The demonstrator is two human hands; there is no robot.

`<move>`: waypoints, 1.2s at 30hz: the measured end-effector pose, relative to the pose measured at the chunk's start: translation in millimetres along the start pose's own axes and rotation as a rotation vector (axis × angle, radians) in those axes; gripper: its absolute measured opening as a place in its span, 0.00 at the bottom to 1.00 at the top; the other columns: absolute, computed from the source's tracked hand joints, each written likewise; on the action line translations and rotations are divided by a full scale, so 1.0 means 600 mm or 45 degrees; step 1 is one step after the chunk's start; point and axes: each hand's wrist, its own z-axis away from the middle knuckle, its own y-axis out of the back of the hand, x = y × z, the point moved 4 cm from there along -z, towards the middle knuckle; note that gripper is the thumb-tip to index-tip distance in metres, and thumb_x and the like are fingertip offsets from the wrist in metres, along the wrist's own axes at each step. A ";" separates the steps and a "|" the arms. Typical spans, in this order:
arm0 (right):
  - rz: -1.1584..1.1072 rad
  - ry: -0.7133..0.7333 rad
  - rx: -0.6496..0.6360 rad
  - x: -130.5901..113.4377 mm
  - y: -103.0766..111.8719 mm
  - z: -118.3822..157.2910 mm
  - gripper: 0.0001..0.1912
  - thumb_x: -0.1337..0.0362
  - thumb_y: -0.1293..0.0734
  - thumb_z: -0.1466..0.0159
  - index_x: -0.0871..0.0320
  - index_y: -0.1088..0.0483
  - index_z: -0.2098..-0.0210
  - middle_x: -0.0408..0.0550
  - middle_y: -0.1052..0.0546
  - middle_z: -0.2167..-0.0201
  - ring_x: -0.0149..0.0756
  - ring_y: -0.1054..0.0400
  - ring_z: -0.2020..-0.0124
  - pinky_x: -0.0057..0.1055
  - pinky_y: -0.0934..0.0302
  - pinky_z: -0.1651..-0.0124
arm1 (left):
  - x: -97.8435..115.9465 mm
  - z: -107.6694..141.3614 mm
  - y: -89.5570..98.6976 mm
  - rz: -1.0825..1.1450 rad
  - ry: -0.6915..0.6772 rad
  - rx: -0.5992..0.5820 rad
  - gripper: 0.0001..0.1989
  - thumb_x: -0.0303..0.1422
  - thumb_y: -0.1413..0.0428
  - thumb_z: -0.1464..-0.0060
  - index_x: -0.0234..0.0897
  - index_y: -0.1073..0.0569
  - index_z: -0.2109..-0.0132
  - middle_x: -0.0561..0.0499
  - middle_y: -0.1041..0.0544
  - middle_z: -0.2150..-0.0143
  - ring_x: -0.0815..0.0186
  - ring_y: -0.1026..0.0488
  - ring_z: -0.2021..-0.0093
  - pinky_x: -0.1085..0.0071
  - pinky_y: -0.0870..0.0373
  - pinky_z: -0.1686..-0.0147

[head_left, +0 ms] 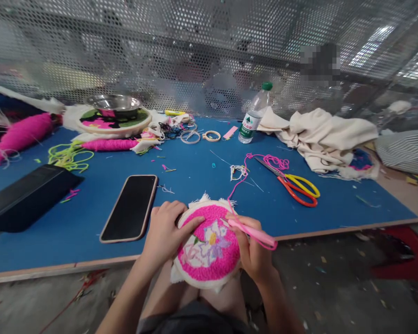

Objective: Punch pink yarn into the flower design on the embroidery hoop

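Note:
A round embroidery hoop (226,264) rests tilted on my lap against the table edge, its cloth covered in bright pink loops around a white and purple flower with a yellow centre. My left hand (167,229) grips the hoop's left rim, thumb lying over the pink stitching. Held in my right hand (254,253) is a pink punch needle (252,231), its metal tip at the cloth near the upper right of the flower. Pink yarn (235,188) runs from the tool up onto the table. The exact depth of the tip is too small to tell.
On the blue table (195,167) lie a phone (130,208), a dark case (28,197) and red-yellow scissors (296,188). Behind stand a water bottle (252,116), a steel bowl (113,102) on another hoop, and crumpled cream cloth (329,132). Pink yarn bundles (28,134) lie left.

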 end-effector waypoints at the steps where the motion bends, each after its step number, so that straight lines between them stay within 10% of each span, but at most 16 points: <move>1: -0.010 0.016 0.000 -0.002 0.001 0.001 0.17 0.74 0.40 0.35 0.56 0.35 0.47 0.52 0.24 0.55 0.38 0.28 0.52 0.35 0.30 0.51 | 0.000 0.000 0.000 0.009 -0.001 0.005 0.20 0.50 0.47 0.44 0.37 0.33 0.71 0.53 0.30 0.71 0.62 0.36 0.66 0.66 0.48 0.65; 12: -0.208 0.122 -0.006 -0.002 0.002 0.013 0.21 0.77 0.39 0.37 0.55 0.38 0.46 0.52 0.25 0.54 0.42 0.31 0.46 0.42 0.32 0.47 | -0.002 0.002 0.000 0.040 -0.014 0.053 0.19 0.49 0.45 0.45 0.38 0.32 0.72 0.53 0.31 0.72 0.63 0.36 0.67 0.66 0.46 0.64; 36: -0.375 -0.355 0.033 0.007 0.018 -0.034 0.07 0.69 0.33 0.38 0.53 0.27 0.62 0.45 0.24 0.62 0.35 0.29 0.57 0.33 0.35 0.52 | -0.004 0.004 0.000 0.035 -0.036 0.078 0.19 0.49 0.45 0.46 0.38 0.33 0.72 0.53 0.31 0.73 0.62 0.36 0.67 0.66 0.47 0.66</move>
